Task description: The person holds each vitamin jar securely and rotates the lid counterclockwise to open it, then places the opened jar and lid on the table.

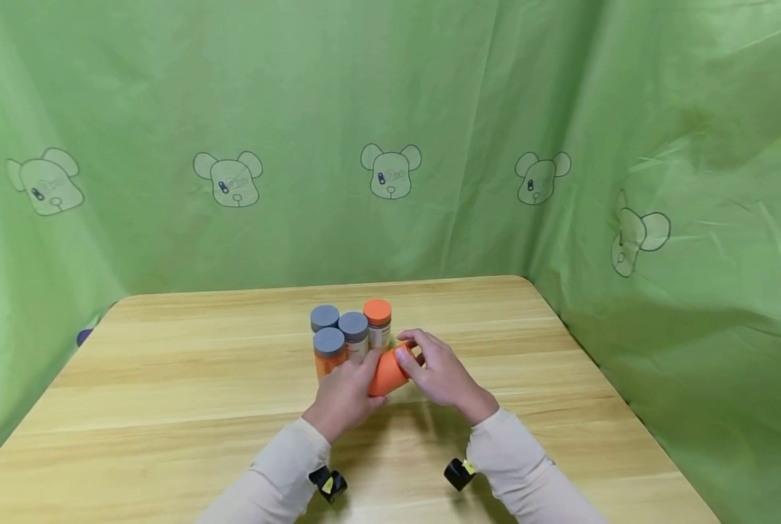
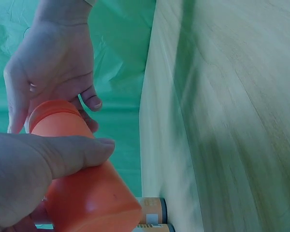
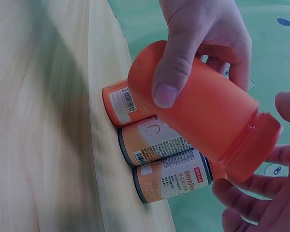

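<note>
My left hand (image 1: 347, 393) grips an orange plastic bottle (image 1: 387, 375), its thumb pressed across the side wall. The bottle is tilted above the table, with its orange cap end (image 3: 259, 147) pointing toward my right hand (image 1: 439, 367). In the right wrist view, the right fingers (image 3: 244, 198) spread loosely around that end, fingertips right at its rim, while the thumb stands off to one side. Just beyond the left hand, three grey-capped bottles (image 1: 329, 343) and one orange-capped bottle (image 1: 378, 313) stand upright in a group. Printed labels (image 3: 176, 174) show on some of them.
A wooden table (image 1: 167, 378) lies under both hands. Green curtains (image 1: 311, 87) with printed bear heads hang behind it and along both sides. Small black devices (image 1: 458, 474) are strapped at both wrists, beside the light sleeves (image 1: 517, 455).
</note>
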`<state>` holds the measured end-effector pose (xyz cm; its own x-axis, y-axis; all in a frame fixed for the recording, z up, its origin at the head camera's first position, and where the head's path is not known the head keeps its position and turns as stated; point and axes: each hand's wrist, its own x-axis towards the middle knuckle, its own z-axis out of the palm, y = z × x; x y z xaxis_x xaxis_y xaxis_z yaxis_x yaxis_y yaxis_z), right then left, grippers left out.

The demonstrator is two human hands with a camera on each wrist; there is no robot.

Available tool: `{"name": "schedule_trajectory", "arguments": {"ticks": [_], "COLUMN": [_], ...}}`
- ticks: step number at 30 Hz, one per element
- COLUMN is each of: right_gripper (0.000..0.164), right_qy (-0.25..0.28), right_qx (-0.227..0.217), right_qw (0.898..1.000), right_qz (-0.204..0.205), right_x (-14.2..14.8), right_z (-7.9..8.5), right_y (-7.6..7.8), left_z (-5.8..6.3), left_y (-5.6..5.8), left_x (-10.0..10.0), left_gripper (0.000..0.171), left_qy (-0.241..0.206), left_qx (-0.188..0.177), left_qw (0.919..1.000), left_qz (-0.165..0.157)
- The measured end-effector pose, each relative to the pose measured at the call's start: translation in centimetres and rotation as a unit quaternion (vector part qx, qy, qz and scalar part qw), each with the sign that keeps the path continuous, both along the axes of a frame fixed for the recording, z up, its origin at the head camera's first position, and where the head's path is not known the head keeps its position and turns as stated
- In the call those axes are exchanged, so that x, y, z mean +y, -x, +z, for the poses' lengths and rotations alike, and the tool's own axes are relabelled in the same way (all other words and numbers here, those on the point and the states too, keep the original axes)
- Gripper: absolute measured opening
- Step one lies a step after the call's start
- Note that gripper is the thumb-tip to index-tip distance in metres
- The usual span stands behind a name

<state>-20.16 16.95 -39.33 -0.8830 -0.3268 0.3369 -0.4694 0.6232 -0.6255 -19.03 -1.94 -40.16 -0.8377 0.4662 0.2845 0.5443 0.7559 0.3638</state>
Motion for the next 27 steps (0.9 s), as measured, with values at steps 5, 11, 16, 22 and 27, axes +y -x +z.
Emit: {"name": "schedule_trajectory", "arguments": {"ticks": [5, 11, 16, 22, 27], "right_gripper": [0.034, 0.033, 0.034, 0.036, 0.034], "right_qy": [-0.004, -0.006, -0.009, -0.011, -0.017], "right_qx": [-0.001, 0.002, 0.006, -0.001, -0.011], "right_qw": [1.0, 1.0, 1.0, 1.0, 1.0], "right_qz": [-0.012, -0.01, -0.004, -0.007, -0.013], "right_x": [-0.14, -0.15, -0.01, 0.06, 0.08], "right_z": [-0.03, -0.12, -0.23, -0.07, -0.14], "right_y": [-0.01, -0.06, 0.03, 0.19, 0.3], "left_z": [0.06, -0.01, -0.09, 0.09, 0.26], "left_y": [-0.03, -0.05, 0.01, 0.07, 0.04], "left_x": [0.07, 0.11, 0.15, 0.15, 0.23], "left_gripper": [0.068, 0.069, 0.069, 0.067, 0.068], "left_qy": [0.005, 0.005, 0.006, 0.002, 0.004], "left_qx": [0.002, 0.002, 0.003, -0.003, -0.009], "left_qw": [1.0, 1.0, 1.0, 1.0, 0.9999], "left_qz": [0.002, 0.001, 0.001, 0.002, 0.003]}}
